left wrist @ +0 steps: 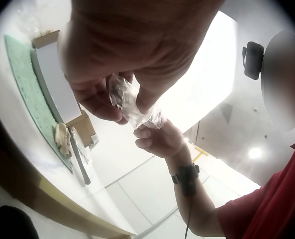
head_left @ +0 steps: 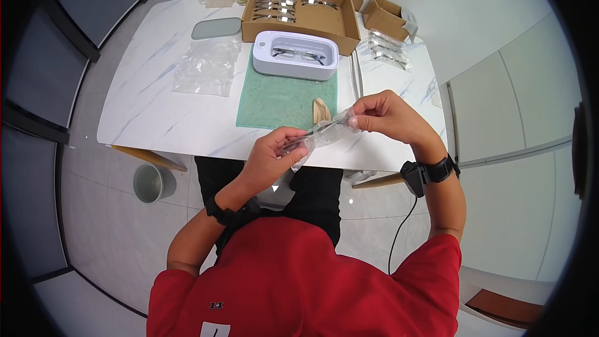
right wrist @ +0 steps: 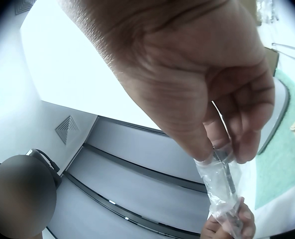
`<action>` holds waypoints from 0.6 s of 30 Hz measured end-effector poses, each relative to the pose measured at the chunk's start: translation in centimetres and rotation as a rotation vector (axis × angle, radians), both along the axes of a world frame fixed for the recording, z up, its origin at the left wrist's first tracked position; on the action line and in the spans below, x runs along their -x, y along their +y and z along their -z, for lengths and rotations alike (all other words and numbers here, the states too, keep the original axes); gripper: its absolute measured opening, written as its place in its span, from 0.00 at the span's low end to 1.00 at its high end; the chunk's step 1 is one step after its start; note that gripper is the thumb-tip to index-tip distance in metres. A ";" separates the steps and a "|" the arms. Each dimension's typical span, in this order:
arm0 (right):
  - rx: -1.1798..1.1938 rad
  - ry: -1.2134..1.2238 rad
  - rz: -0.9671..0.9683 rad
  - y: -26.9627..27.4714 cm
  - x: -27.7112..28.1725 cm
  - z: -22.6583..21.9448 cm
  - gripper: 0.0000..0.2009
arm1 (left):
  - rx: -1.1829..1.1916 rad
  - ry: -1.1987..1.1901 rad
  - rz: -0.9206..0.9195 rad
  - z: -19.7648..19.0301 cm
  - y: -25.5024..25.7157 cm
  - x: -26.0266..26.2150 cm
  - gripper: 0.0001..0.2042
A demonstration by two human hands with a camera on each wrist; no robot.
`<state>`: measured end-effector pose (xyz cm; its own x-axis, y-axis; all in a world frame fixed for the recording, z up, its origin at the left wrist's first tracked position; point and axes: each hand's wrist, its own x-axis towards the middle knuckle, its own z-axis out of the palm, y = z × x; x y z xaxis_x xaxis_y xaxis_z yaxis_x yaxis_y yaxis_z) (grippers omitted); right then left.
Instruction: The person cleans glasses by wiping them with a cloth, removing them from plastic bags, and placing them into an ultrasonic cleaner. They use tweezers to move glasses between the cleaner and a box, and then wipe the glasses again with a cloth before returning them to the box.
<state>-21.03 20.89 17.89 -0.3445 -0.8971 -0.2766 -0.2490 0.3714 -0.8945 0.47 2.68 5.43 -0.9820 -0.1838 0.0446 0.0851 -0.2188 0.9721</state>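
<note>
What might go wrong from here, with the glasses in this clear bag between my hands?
Your left hand and right hand pinch the bag near the table's front edge, so a slip might drop the glasses onto the floor. The bag looks thin and crumpled, so a hard pull could tear it or bend the frame.

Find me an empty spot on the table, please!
The table is bare left of the green mat, in front of the flat clear bag. So is the mat between the lilac basin and the left hand. The back is crowded around the cardboard box.
</note>
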 end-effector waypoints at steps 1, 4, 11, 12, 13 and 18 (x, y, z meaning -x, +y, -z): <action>-0.005 0.004 -0.001 0.0 0.0 0.0 0.10 | 0.006 -0.001 -0.003 0.1 0.0 0.0 0.17; -0.013 0.021 -0.014 0.0 0.2 0.3 0.10 | 0.022 -0.007 -0.010 0.2 0.0 0.0 0.17; -0.003 0.010 -0.008 0.0 0.0 0.4 0.11 | 0.031 -0.014 -0.018 0.1 -0.1 0.0 0.17; -0.002 0.009 -0.004 0.0 0.0 0.4 0.11 | 0.030 -0.015 -0.018 0.1 -0.1 0.0 0.17; -0.001 0.008 0.001 -0.1 -0.1 0.4 0.10 | 0.032 -0.009 -0.021 0.2 -0.1 0.0 0.17; 0.000 0.009 0.005 -0.1 -0.1 0.5 0.10 | 0.034 0.005 -0.030 0.1 0.0 0.0 0.17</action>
<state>-20.94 20.79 17.40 -0.3517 -0.8954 -0.2732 -0.2553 0.3725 -0.8922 0.45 2.70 5.28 -0.9758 -0.2115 0.0561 0.0959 -0.1828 0.9785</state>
